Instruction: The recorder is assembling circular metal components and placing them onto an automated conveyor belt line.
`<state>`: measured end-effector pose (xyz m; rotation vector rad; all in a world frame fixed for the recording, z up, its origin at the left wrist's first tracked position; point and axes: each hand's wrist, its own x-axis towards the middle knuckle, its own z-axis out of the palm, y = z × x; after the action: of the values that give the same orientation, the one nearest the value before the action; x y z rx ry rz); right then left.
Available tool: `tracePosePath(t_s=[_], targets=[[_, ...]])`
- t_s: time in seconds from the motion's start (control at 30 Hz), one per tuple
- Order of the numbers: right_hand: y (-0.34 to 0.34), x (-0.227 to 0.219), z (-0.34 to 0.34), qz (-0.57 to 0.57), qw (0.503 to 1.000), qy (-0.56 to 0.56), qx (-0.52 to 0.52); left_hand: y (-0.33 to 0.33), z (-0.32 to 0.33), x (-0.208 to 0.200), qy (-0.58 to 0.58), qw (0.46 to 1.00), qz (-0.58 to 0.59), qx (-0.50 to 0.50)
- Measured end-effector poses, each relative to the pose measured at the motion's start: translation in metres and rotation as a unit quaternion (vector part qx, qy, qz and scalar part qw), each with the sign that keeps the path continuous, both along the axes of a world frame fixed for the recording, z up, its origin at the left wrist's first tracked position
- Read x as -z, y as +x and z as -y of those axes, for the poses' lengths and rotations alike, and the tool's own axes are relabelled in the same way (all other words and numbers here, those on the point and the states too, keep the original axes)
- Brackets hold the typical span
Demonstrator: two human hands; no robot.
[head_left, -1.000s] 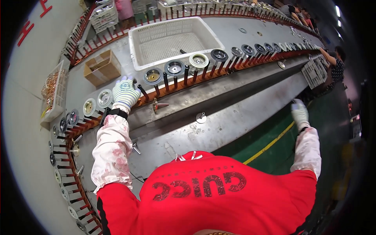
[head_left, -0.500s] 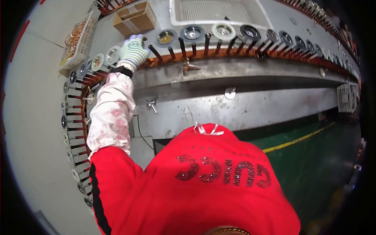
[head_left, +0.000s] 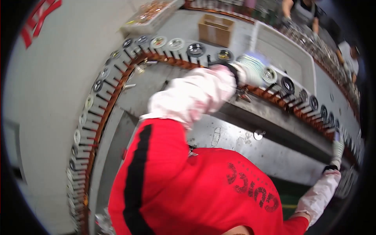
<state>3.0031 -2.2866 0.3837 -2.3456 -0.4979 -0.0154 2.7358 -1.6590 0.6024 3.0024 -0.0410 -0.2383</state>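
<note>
Grey metal desk (head_left: 274, 156) carries a curved conveyor track (head_left: 117, 84) w/ orange-brown rail and black dividers; round ring-shaped parts sit one per slot along it. We note left hand (head_left: 250, 68), in a white knit glove, blurred, reaching across to the track at upper centre. It lies over the slots just beside a silver round part (head_left: 269, 74) and near a gold-centred round part (head_left: 224, 55). Fingers look curled, but blur prevents us telling whether anything is gripped. Left forearm in a white stained sleeve (head_left: 196, 94) runs up from the red shirt (head_left: 196, 188).

Right hand (head_left: 337, 150), also gloved, sits far right at the desk edge, well apart from left; it rests against the track rim there, fingers upward; too small to tell whether it grips.

Beyond the track: cardboard box (head_left: 215, 27), white plastic crate (head_left: 282, 47), tray of copper-coloured pieces (head_left: 150, 11). Other persons (head_left: 301, 11) stand at the line, upper right
</note>
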Motion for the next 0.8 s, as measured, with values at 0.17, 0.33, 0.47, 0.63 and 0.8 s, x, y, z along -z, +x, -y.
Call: tracePosePath(t_s=[0.17, 0.33, 0.47, 0.63, 0.8], targets=[[0.003, -0.058, -0.309, -0.137, 0.968, 0.104, -0.182, 0.052, 0.033, 0.043, -0.102, 0.985, 0.129, -0.047], [-0.172, -0.075, -0.375, -0.179, 0.925, -0.002, -0.335, -0.138, -0.071, 0.070, -0.108, 0.972, 0.195, -0.072], [-0.164, 0.032, -0.349, -0.133, 0.936, -0.134, -0.297, -0.234, -0.101, 0.166, -0.144, 0.931, 0.067, -0.328], [-0.203, 0.081, -0.332, -0.305, 0.927, -0.070, -0.205, -0.223, -0.078, 0.183, -0.145, 0.870, 0.030, -0.470], [-0.201, 0.046, -0.351, -0.234, 0.947, 0.033, -0.217, -0.188, -0.085, 0.185, -0.161, 0.896, 0.040, -0.411]])
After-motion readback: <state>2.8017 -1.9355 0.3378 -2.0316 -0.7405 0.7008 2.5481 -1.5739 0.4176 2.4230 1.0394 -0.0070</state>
